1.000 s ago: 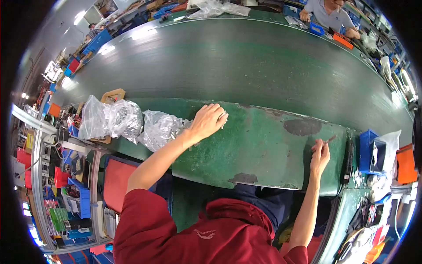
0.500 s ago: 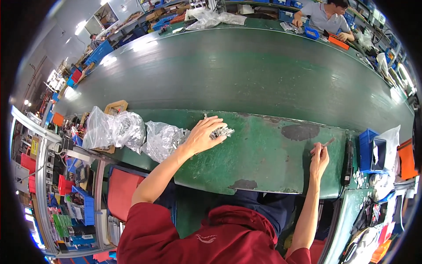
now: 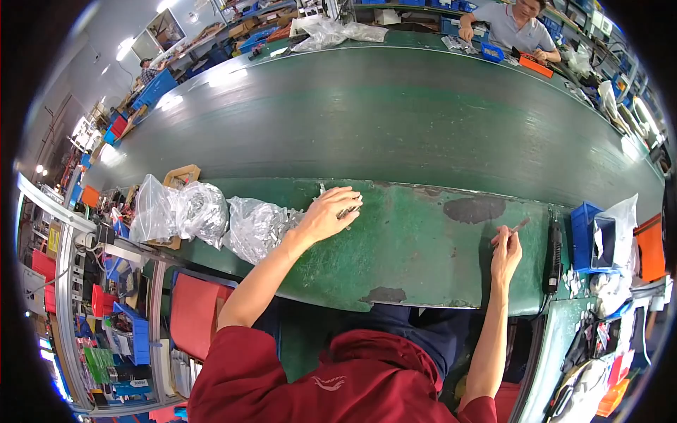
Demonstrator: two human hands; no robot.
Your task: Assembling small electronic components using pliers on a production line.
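Note:
My left hand (image 3: 330, 215) is curled over several small silvery metal parts (image 3: 346, 211) on the green bench. Its fingers and palm cover most of them, and one thin piece pokes out beyond the knuckles. Beside that wrist lies a clear plastic bag (image 3: 259, 227) full of similar shiny parts. Over the bench's right side, my right hand (image 3: 506, 257) pinches a thin brownish stick-like tool (image 3: 521, 225) that points up and to the right. Its exact kind is too small to make out.
Another clear bag (image 3: 201, 211) and a cardboard tray (image 3: 182, 174) lie at the left. A black corded power tool (image 3: 554, 257) and a blue bin (image 3: 587, 233) stand at the right. Beyond the bench runs a wide dark conveyor belt (image 3: 395, 113); a person (image 3: 518, 28) works across it.
My left fingers have gathered in over the metal parts, which were fanned out beside the hand. The right hand keeps its tool, with little movement. The whole view has shifted slightly.

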